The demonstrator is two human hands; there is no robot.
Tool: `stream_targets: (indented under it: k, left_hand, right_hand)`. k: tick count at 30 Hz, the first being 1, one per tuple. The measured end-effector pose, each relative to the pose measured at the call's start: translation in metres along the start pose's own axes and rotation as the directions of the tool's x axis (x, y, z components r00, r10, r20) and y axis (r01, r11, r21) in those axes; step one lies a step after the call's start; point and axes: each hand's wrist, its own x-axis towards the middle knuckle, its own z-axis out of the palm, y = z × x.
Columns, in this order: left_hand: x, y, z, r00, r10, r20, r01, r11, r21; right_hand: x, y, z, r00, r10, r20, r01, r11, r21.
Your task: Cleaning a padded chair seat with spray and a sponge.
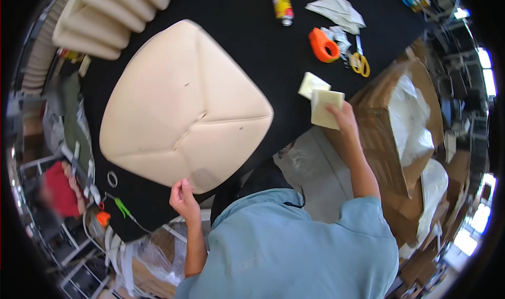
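A large beige padded seat cushion [152,99] lies on the black table with its seams meeting near the middle. A greyish smudge marks the part closest to me. My left hand [185,201] is at the cushion's near edge, fingers curled together; whether they pinch the edge or something small is hidden. My right hand [344,116] grips a pale cream square foam pad [322,112], thumb on top. Another cream pad [314,83] lies on the table just beyond it.
Beyond the pads are yellow-handled scissors [360,63], an orange tape dispenser [322,45], a white cloth [339,13] and a yellow spray can [281,3]. Stacked beige cushions [108,17] stand far left. At right is an open cardboard box [376,115]; a green-handled air gun [122,207] lies near left.
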Motion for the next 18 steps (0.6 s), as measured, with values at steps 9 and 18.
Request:
stream_targets:
  k: [9, 18]
  left_hand:
    - [0.045, -0.039, -0.056, 0.987, -0.045, -0.157, -0.004, 0.953, -0.303]
    - [0.154, -0.017, -0.123, 0.951, -0.009, 0.309, 0.147, 0.891, -0.429]
  right_hand:
    - [-0.153, -0.135, 0.167, 0.969, -0.051, 0.242, -0.058, 0.905, 0.421]
    - [-0.233, -0.255, 0.331, 0.574, -0.78, 0.249, 0.818, 0.534, -0.215]
